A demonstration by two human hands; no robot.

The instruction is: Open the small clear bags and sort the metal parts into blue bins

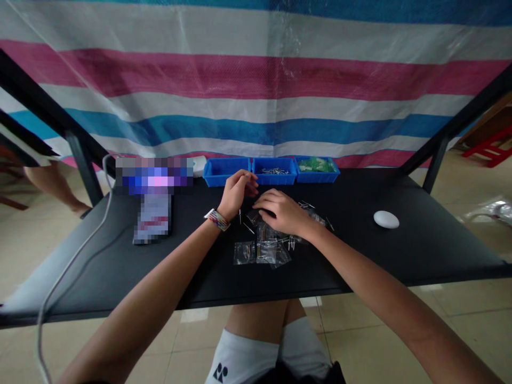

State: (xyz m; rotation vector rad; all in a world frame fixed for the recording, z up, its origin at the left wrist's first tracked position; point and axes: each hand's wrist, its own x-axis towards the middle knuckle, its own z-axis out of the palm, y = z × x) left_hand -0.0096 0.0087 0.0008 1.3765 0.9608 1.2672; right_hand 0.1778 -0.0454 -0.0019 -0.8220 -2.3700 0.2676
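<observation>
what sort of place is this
Probably a makeshift workspace, perhaps a small workshop: three blue bins stand along the back of a black table, small clear packets lie in front, and a striped sheet hangs behind.

Small bags [265, 252] at six o'clock are glossy clear plastic. Bins [276, 180] at twelve o'clock are smooth plastic; the tabletop [354, 200] is matt.

We seem to be in a workshop. Our desk [352, 213] has bins [276, 180], little bags [266, 250] and metal pins [275, 171].
</observation>
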